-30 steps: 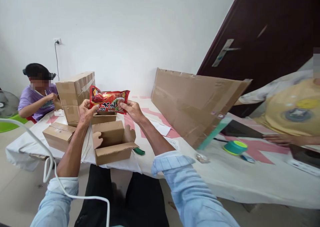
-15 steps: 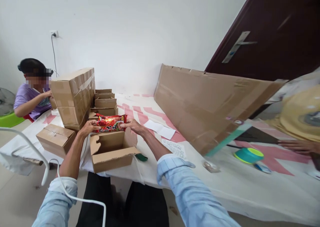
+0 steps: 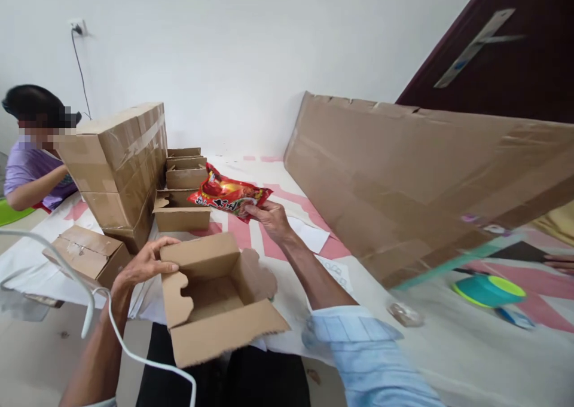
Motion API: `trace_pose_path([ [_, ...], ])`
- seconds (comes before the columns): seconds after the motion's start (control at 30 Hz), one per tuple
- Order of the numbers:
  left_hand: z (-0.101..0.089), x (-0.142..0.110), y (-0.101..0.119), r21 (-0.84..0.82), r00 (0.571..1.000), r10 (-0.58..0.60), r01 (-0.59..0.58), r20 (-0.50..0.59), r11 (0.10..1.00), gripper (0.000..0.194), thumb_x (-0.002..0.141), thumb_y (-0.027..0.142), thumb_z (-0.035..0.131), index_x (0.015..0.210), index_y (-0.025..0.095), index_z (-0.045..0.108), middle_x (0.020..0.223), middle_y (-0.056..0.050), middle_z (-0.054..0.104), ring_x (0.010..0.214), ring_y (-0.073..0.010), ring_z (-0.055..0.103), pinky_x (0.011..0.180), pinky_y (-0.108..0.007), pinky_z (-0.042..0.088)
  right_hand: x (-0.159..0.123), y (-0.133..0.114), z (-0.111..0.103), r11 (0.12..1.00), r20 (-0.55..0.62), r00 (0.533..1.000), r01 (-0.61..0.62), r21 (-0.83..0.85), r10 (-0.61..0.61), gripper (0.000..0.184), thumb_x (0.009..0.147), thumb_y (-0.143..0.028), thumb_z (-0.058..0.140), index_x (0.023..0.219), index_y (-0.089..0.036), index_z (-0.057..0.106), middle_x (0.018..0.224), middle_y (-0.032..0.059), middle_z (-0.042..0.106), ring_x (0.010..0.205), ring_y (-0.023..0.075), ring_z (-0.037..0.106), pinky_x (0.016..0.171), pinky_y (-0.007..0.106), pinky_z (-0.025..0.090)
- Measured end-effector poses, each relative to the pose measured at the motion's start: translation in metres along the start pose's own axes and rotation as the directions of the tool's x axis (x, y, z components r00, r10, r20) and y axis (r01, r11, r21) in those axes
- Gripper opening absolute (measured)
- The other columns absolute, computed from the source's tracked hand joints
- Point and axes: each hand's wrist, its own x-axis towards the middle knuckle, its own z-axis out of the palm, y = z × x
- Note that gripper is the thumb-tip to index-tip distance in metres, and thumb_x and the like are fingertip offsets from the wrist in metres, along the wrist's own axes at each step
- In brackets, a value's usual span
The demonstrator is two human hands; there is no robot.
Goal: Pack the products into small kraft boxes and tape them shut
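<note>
In front of me an open cardboard box [image 3: 224,344] sits at the table's near edge, its flaps spread and its inside bare. My left hand [image 3: 147,262] grips the box at its back left corner, thumb on the flap. Held up behind the box is a red food packet [image 3: 228,193] with pictures and writing on it. My right hand [image 3: 271,219] pinches the packet by its right end, and its left end is free.
Taped cartons [image 3: 121,162] are stacked at left, beside a row of open boxes [image 3: 183,216]. A closed box [image 3: 87,251] lies nearer. A large cardboard sheet [image 3: 403,180] stands at right, near a teal tape roll [image 3: 488,290]. A person [image 3: 38,168] sits far left; another person's hand [image 3: 560,262] shows at right.
My left hand has let go of the packet and taken hold of the box's corner. The packet has moved right in my right hand. The box sits more tilted towards me, and the view has shifted.
</note>
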Motion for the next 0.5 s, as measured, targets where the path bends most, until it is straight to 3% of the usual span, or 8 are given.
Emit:
trace_pose_path([
  [0.07,0.009,0.002,0.000,-0.001,0.995,-0.031,0.031,0.094,1.000,0.056,0.065,0.040,0.096,0.117,0.029,0.081,0.097,-0.005,0.078,0.075,-0.0240,0.074,0.062,-0.029,0.055,-0.007,0.011,-0.001,0.997,0.065,0.996,-0.059,-0.043,0.062,0.043,0.055,-0.050,0.100,0.078,-0.018,0.082,0.079,0.0063,0.080,0.075,0.0242,0.073,0.080,0.041,0.061],
  [0.2,0.017,0.013,-0.006,-0.056,0.991,-0.054,0.061,0.121,0.997,0.058,0.065,0.049,0.096,0.117,0.028,0.081,0.096,-0.005,0.079,0.075,-0.0236,0.073,0.063,-0.030,0.055,-0.024,0.045,0.018,0.971,0.224,0.947,-0.209,-0.120,0.231,0.046,0.057,-0.051,0.098,0.084,-0.017,0.084,0.084,0.0080,0.081,0.074,0.0244,0.073,0.071,0.036,0.057],
  [0.3,0.010,0.018,-0.018,-0.107,0.998,0.004,-0.010,-0.056,0.994,0.048,0.074,0.063,0.087,0.102,0.025,0.084,0.102,-0.009,0.081,0.087,-0.0264,0.075,0.077,-0.033,0.058,-0.027,0.073,0.041,0.950,0.283,0.907,-0.286,-0.128,0.311,0.049,0.058,-0.055,0.095,0.087,-0.016,0.084,0.085,0.0076,0.081,0.073,0.0237,0.072,0.066,0.033,0.055],
  [0.37,0.003,0.023,-0.031,-0.133,0.980,0.005,-0.032,-0.201,0.991,0.049,0.081,0.071,0.077,0.088,0.023,0.083,0.095,-0.010,0.081,0.085,-0.0264,0.074,0.079,-0.035,0.058,-0.023,0.089,0.057,0.953,0.296,0.907,-0.272,-0.132,0.300,0.049,0.059,-0.058,0.094,0.085,-0.017,0.082,0.084,0.0066,0.080,0.075,0.0236,0.072,0.068,0.034,0.055],
  [0.43,-0.001,0.031,-0.046,-0.111,0.971,-0.035,0.009,-0.235,0.994,0.047,0.077,0.070,0.080,0.077,0.022,0.080,0.082,-0.009,0.079,0.075,-0.0250,0.072,0.074,-0.036,0.057,-0.017,0.101,0.072,0.963,0.306,0.915,-0.223,-0.153,0.261,0.048,0.061,-0.061,0.092,0.083,-0.019,0.081,0.085,0.0059,0.080,0.080,0.0248,0.072,0.073,0.036,0.057],
  [0.5,0.000,0.043,-0.060,-0.029,0.980,-0.068,0.063,-0.189,0.998,0.041,0.064,0.060,0.092,0.071,0.023,0.078,0.072,-0.007,0.076,0.066,-0.0234,0.068,0.067,-0.034,0.055,-0.012,0.109,0.084,0.969,0.321,0.922,-0.167,-0.180,0.218,0.044,0.063,-0.062,0.092,0.081,-0.023,0.080,0.088,0.0055,0.081,0.086,0.0272,0.073,0.080,0.040,0.060],
])
